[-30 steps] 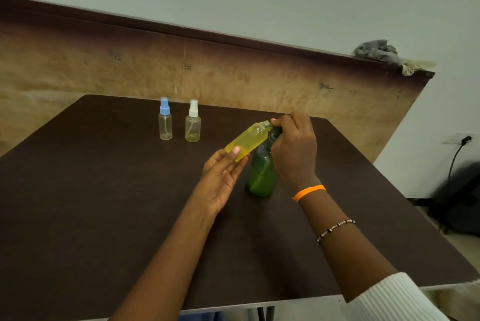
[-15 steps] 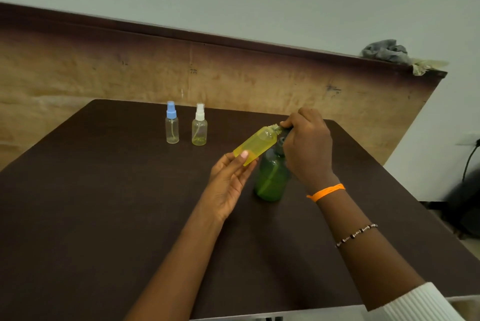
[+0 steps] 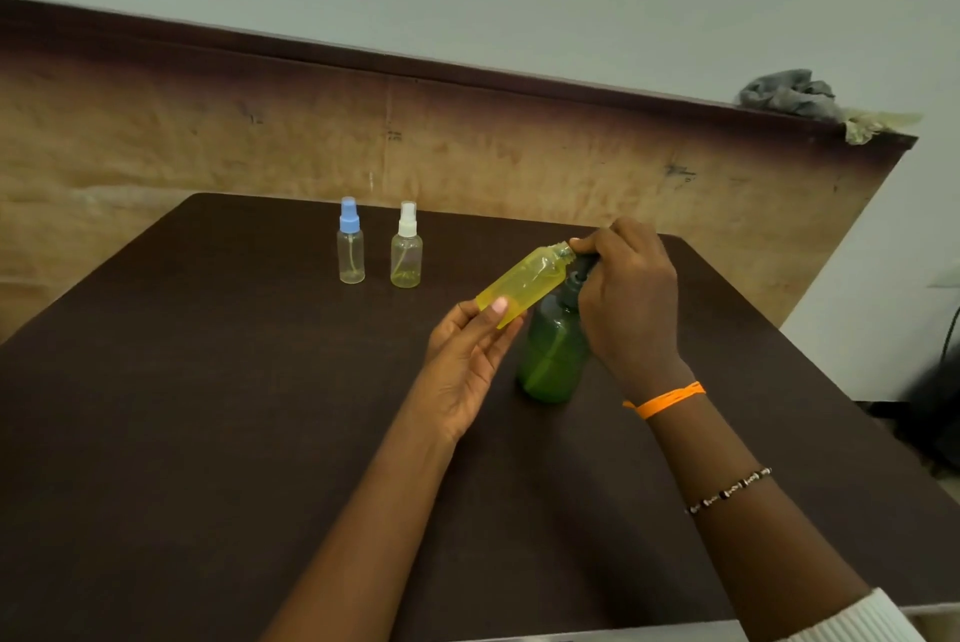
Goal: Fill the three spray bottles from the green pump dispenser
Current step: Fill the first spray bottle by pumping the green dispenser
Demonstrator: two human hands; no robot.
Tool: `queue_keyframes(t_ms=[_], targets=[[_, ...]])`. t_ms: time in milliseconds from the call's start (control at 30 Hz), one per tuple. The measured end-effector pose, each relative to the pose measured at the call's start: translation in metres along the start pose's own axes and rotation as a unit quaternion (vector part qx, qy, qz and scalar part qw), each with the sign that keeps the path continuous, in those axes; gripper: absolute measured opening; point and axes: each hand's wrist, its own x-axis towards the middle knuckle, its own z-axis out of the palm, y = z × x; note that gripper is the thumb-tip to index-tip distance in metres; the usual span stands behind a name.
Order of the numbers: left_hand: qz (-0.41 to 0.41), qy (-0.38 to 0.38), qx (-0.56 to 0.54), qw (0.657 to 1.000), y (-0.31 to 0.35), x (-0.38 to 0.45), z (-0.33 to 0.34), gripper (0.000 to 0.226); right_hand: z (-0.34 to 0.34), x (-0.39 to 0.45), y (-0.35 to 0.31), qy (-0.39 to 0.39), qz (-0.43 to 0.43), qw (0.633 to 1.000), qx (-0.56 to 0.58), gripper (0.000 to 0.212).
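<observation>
Item: green pump dispenser (image 3: pixel 551 353), upright on the dark table (image 3: pixel 208 407), taken here as the reference point. Yellow spray bottle (image 3: pixel 524 283), uncapped, tilted with its base low to the dispenser's left and its open neck raised at the pump spout above the dispenser. Left hand (image 3: pixel 467 366), just left of the dispenser, palm up; the fingers lie close together under the yellow bottle's base and the thumb presses on top, pinching it. Right hand (image 3: pixel 628 298), over the dispenser's top and right side; fingers curled together around the dark pump head, thumb and forefinger tips meeting at the bottle's neck. Orange wristband (image 3: pixel 670 399) and beaded bracelet (image 3: pixel 730 490) on the right forearm, nearer the camera than the dispenser. Blue-capped spray bottle (image 3: pixel 350 243) and white-capped spray bottle (image 3: pixel 406 249), both upright and side by side, well apart to the dispenser's far left; how full they are cannot be told. Grey cloth (image 3: pixel 789 93) on the wooden ledge, far behind and right of the dispenser.
</observation>
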Motion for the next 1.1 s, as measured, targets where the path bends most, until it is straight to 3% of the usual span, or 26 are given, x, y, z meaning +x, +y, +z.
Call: queue_keyframes(t_ms=[233, 567, 667, 767, 967, 1100], targets=[[0.003, 0.011, 0.001, 1.0, -0.002, 0.005, -0.005, 0.03, 0.015, -0.028, -0.002, 0.048, 0.016, 0.999, -0.004, 0.028], [-0.004, 0.02, -0.007, 1.0, 0.002, 0.0, 0.0, 0.016, -0.001, -0.003, -0.004, 0.003, -0.002, 1.0, -0.013, 0.034], [-0.008, 0.019, -0.005, 1.0, 0.001, 0.002, -0.002, 0.023, 0.01, -0.015, -0.004, 0.04, 0.01, 0.999, -0.014, 0.028], [-0.008, 0.019, -0.004, 1.0, 0.001, 0.001, -0.002, 0.033, 0.011, -0.014, 0.0, 0.024, -0.008, 0.999, -0.031, 0.024], [-0.004, 0.012, -0.004, 1.0, 0.001, 0.0, 0.0, 0.031, -0.004, 0.005, -0.004, -0.029, -0.02, 0.998, -0.045, 0.017], [-0.009, 0.017, -0.01, 1.0, 0.0, 0.001, 0.001, 0.027, 0.001, -0.004, -0.001, -0.002, -0.005, 0.999, -0.038, 0.019]])
